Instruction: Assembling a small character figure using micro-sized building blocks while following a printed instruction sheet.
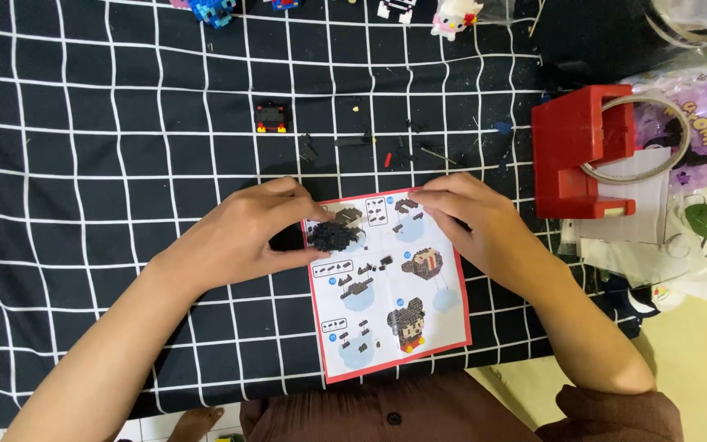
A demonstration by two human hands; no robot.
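The left hand (243, 233) is pinching a small black brick-built assembly (335, 235) between thumb and fingertips, holding it just over the upper left corner of a red-bordered instruction sheet (390, 282). The right hand (476, 225) is resting on the sheet's upper right corner with its fingers curled and pressed down near the top edge; whether it is gripping a small piece there cannot be told.

The sheet is lying flat and slightly turned on the worktop, which is covered by a black cloth with a white grid (83, 164). It is showing building steps and a finished black-haired figure near its lower edge.

Just beyond the hands, loose tiny dark bricks (370, 143) are lying scattered on the cloth, and a small black and red brick piece (271, 119) is sitting well apart to the upper left. Along the far edge, several finished brick figures are standing, among them a blue one (213, 10) and a white and pink one (454, 18).

To the right of the right hand, a red plastic block (578, 151) is standing on the cloth, with a roll of clear tape (644, 139) leaning against it and a purple printed plastic bag (701, 127) behind.
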